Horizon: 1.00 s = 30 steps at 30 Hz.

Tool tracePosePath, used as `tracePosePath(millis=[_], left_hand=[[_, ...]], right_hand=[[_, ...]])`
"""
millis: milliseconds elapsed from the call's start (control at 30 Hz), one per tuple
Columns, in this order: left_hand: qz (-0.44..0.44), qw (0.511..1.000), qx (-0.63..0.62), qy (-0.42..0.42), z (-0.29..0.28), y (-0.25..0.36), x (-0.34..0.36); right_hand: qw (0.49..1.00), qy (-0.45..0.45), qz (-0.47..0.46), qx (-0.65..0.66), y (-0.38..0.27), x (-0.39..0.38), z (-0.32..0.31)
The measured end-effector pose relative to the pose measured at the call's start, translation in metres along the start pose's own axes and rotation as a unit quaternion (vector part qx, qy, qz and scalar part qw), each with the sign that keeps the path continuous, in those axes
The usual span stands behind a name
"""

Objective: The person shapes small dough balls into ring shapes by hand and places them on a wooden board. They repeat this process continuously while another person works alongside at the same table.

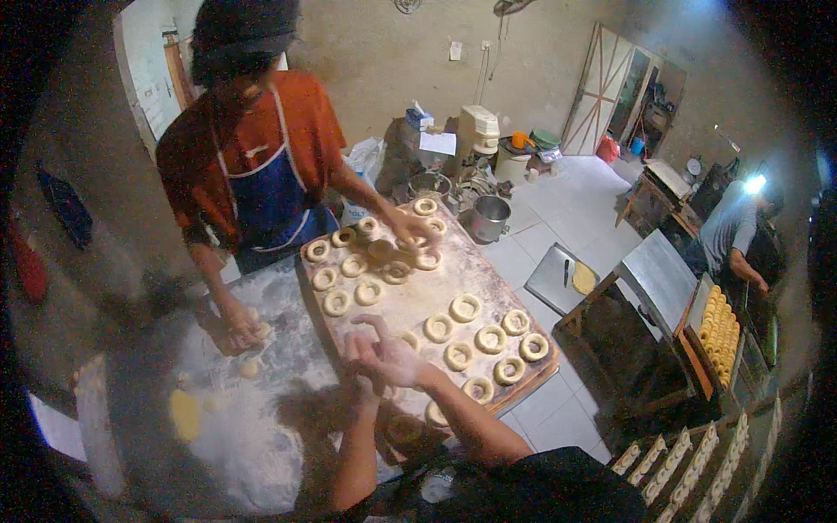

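Close together over the near edge of a floured wooden board (392, 292), my left hand (359, 353) and my right hand (397, 362) touch each other, fingers curled. Anything between them is hidden. Dough rings (459, 355) lie on the board beside my right hand, and one ring is partly covered by it. Across the table, a co-worker in an orange shirt and blue apron (270, 200) reaches one hand (414, 231) over the rings at the far side. Their other hand (244, 327) is on a small dough piece (249, 368) on the floury tabletop.
The floured table (253, 453) spreads left of the board, with a yellow patch (185, 414) on it. Beyond the board stand a metal pot (489, 218) and a tray with a knife (562, 277). Racks of shaped dough (689, 466) and golden rolls (719, 336) are at right, near another person (732, 231).
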<state>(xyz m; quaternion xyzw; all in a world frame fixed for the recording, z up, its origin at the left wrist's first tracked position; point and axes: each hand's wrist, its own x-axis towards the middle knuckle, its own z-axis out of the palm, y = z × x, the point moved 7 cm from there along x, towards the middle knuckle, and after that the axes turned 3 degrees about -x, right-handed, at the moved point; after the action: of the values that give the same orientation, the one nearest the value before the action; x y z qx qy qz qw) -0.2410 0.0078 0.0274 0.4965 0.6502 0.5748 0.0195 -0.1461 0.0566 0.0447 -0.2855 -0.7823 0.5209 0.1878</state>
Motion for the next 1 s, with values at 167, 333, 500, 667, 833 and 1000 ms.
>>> tracePosePath(millis=[167, 333, 500, 667, 833, 1000], left_hand=[[-0.118, 0.97, -0.142, -0.157, 0.096, 0.049, 0.011], [-0.048, 0.974, -0.146, -0.167, 0.17, 0.099, 0.024], [-0.079, 0.954, -0.14, -0.254, 0.237, 0.108, 0.012], [0.023, 0.942, 0.036, -0.332, 0.302, 0.118, 0.061], [-0.05, 0.855, 0.271, -0.439, 0.303, 0.074, 0.059], [0.012, 0.87, 0.204, -0.449, 0.297, 0.068, 0.041]], right_hand=[[0.908, 0.156, 0.072, 0.382, 0.055, -0.032, -0.101], [0.755, 0.205, -0.088, 0.617, 0.097, -0.073, -0.175], [0.934, 0.355, -0.013, -0.021, 0.14, -0.062, -0.226], [0.902, 0.422, 0.086, -0.028, 0.171, -0.054, -0.29], [0.904, 0.247, 0.3, -0.179, 0.211, -0.048, -0.303], [0.901, 0.204, 0.236, -0.302, 0.257, -0.038, -0.293]])
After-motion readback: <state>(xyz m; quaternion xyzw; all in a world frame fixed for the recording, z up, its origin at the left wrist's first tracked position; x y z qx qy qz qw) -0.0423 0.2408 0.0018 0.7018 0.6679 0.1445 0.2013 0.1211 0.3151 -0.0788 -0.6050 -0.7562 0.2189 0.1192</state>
